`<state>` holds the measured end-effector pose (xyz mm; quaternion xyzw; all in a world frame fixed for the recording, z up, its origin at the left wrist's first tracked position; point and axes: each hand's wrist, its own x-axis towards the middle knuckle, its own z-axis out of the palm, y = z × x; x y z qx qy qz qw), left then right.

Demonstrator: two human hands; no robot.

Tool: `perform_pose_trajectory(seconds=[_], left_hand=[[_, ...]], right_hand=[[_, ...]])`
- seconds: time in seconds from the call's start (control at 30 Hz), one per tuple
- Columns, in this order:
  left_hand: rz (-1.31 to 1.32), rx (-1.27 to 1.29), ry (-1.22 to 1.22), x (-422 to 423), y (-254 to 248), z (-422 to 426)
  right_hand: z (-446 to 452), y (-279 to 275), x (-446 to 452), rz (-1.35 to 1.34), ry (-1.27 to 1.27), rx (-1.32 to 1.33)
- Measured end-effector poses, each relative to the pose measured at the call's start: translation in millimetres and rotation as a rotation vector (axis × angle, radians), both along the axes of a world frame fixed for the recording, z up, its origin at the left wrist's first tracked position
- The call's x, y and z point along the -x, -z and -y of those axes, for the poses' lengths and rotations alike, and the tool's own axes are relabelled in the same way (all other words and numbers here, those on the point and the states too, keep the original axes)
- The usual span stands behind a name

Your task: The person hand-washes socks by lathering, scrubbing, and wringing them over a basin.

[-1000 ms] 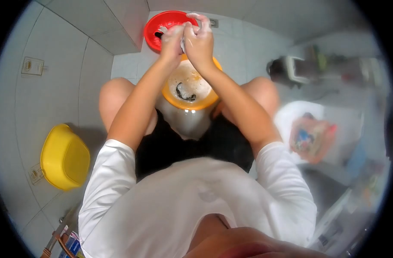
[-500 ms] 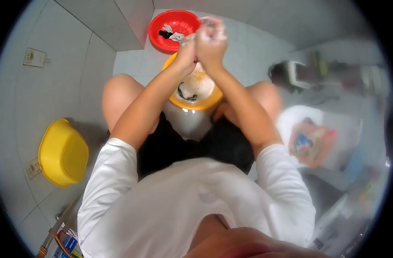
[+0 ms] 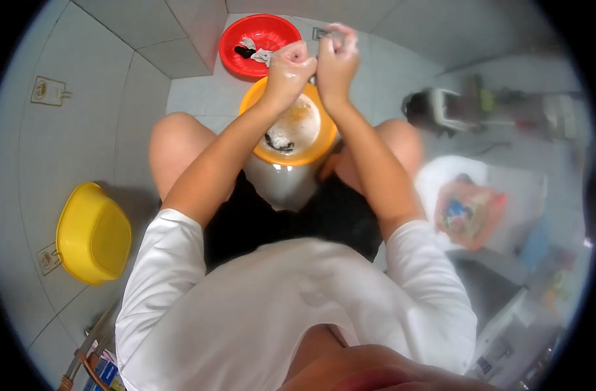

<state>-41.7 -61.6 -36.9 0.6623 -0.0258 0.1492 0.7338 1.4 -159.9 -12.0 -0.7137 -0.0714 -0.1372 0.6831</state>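
Note:
My left hand (image 3: 289, 77) is closed, fingers curled in, above the far rim of an orange basin (image 3: 293, 159). Close beside it, my right hand (image 3: 337, 68) is also closed, with its fingers bent and wet with suds. Whatever may be inside the two hands is hidden or too small to name. Between my knees, the basin holds whitish foamy water (image 3: 306, 124), and a dark piece of cloth (image 3: 278, 143) lies in its near part.
Beyond the hands stands a red basin (image 3: 227, 45) with small black cloth (image 3: 244, 52) and white cloth (image 3: 261, 56) inside. A yellow basin (image 3: 92, 234) hangs on the left wall. To the right are a blurred white container (image 3: 441, 173) and an orange-pink bag (image 3: 471, 218).
My hands have moved slightly apart; earlier they were pressed together and blurred. The view has shifted a little, and the basins look otherwise the same.

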Motion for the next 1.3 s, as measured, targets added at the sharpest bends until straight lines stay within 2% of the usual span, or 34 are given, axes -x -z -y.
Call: perform_pose_trajectory(seconds=[0.03, 0.1, 0.13, 0.17, 0.23, 0.27, 0.3, 0.37, 0.4, 0.43, 0.5, 0.53, 0.57, 0.63, 0.67, 0.7, 0.73, 0.77, 0.8, 0.83, 0.9, 0.93, 0.97, 1.03, 1.07, 1.1, 1.17, 1.2, 1.23, 1.3], left_hand=[[0.003, -0.002, 0.005, -1, -5, -1], [-0.079, 0.496, 0.066, -3, -17, -6], [-0.064, 0.661, 0.165, -5, -10, -10], [-0.064, 0.659, 0.163, -10, 7, -11], [0.049, 0.958, 0.428, -15, 31, -8], [-0.397, 0.848, -0.037, 9, -48, 10], [-0.399, 0.851, -0.036, 7, -36, 8], [-0.176, 0.446, 0.25, -6, 9, 4], [-0.192, 0.415, 0.232, -10, 16, 4], [-0.189, 0.412, 0.235, -12, 15, 4], [-0.332, 0.928, 0.251, -14, 12, 3], [-0.335, 0.922, 0.252, -12, 8, 0], [-0.336, 0.981, 0.28, -8, 0, -2], [-0.337, 1.108, 0.336, 2, -15, -5], [-0.371, 0.918, 0.236, 5, -22, -4], [-0.37, 0.923, 0.235, 1, -10, -12], [-0.285, 0.928, 0.446, -9, 14, -25], [-0.198, 0.92, 0.658, -8, 2, -27], [-0.341, 0.934, 0.181, -8, -6, -2], [-0.342, 0.928, 0.181, -11, 3, -6], [-0.202, 1.168, 0.471, -19, 33, -21], [-0.14, 1.001, 0.249, -25, 37, -11], [-0.146, 0.996, 0.25, -18, 21, -10], [-0.305, 0.89, 0.276, -4, -8, -9], [-0.25, 1.061, 0.699, -7, 6, -30], [-0.242, 1.067, 0.698, -12, 24, -29], [-0.314, 0.863, 0.221, -9, 6, -16], [-0.219, 0.9, 0.255, -12, 8, -17], [-0.219, 0.899, 0.256, -19, 22, -21], [-0.052, 1.181, 0.742, -32, 54, -33]], right_hand=[[-3, 5, 6, 0.003, 0.005, -0.002], [-22, 11, 31, 0.469, 0.003, 0.184], [-28, 2, 47, 0.54, -0.002, 0.305], [-27, -7, 43, 0.54, -0.003, 0.302], [-20, -23, 31, 1.031, -0.17, 0.438], [-26, -8, 15, 0.786, -0.098, 0.268], [-23, -11, 8, 0.785, -0.099, 0.271], [-10, -20, -2, 0.084, 0.006, -0.257], [-10, -12, 2, 0.068, 0.053, -0.193], [-14, -14, 9, 0.072, 0.055, -0.195], [-23, -20, 38, 0.551, -0.059, 0.168], [-26, -23, 44, 0.786, -0.114, 0.352], [-27, -24, 40, 0.783, -0.109, 0.348], [-27, -26, 22, 0.514, -0.016, 0.282], [-27, -24, 14, 0.382, 0.026, 0.251], [-26, -23, 7, 0.382, 0.024, 0.255], [-23, -19, 0, 0.229, 0.026, 0.038], [-20, -10, -4, 0.073, 0.032, -0.181], [-23, 4, 1, 0.281, 0.144, 0.156], [-24, 3, 7, 0.281, 0.147, 0.151], [-23, -6, 26, 0.686, 0.002, 0.308], [-23, -10, 31, 0.886, -0.071, 0.386], [-23, -12, 26, 0.881, -0.065, 0.382], [-18, -19, 9, 0.252, 0.074, 0.167], [-14, -24, 1, 0.02, 0.11, 0.073], [-14, -23, 2, 0.024, 0.106, 0.08], [-16, -12, 11, 0.105, 0.082, 0.145], [-21, -3, 21, 0.231, 0.039, 0.189], [-23, 5, 23, 0.232, 0.039, 0.189], [-26, 15, 23, 0.806, -0.062, 0.496]])
